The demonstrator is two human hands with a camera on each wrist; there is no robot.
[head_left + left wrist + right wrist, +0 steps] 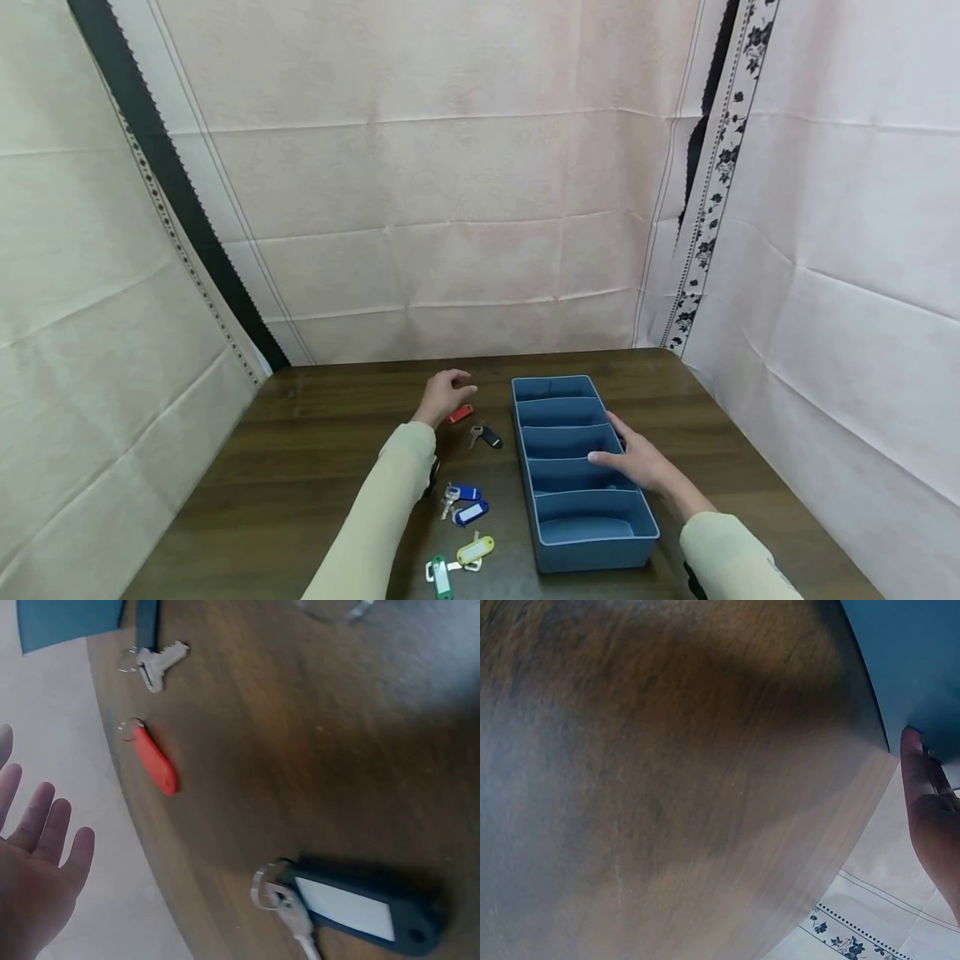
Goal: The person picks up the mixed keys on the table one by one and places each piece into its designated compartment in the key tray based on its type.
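Note:
My left hand [447, 397] hovers over the table beside a red key tag [460, 414], its fingers loosely bent and holding nothing. In the left wrist view that hand [45, 862] shows spread fingers, apart from the red tag [156, 761] and its small ring. A black key tag [491, 437] with a silver key lies just nearer to me. My right hand [637, 458] grips the right wall of a blue divided organizer box [596, 557], thumb over the rim and fingers along the outside. Fingers [915, 769] lie against the box's side in the right wrist view.
Two blue key tags [471, 512] with keys lie left of the box. Closer to me are a yellow tag [476, 550] and a green tag [442, 577], also with keys. Pale cloth [465, 208] hangs behind the brown wooden table [300, 467] and at both sides.

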